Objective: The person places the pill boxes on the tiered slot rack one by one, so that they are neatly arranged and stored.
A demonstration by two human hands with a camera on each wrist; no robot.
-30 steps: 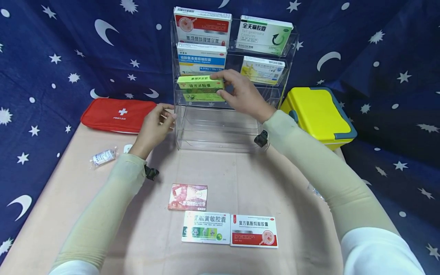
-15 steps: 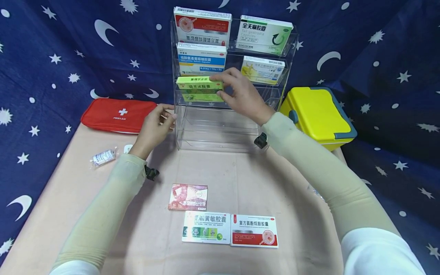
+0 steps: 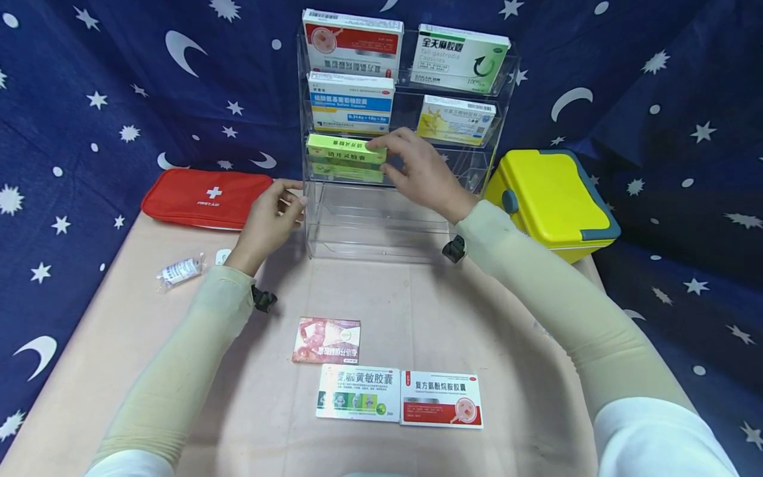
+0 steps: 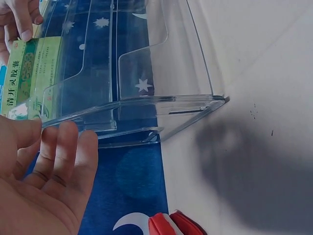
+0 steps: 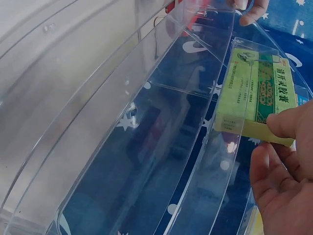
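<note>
Currently the right hand pinches the green box half-seated in the clear rack's third-tier left pocket, the relaxed left hand steadying its side; early release risks it tipping out

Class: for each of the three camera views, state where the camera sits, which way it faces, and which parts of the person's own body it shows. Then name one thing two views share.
Head: on the head, facing forward and down at the clear rack; both sleeved arms, left hand and right hand.
Left wrist: beside the rack's side wall; left fingers.
Right wrist: along the rack's shelves; right fingers.
Shared: all three show the green box.
</note>
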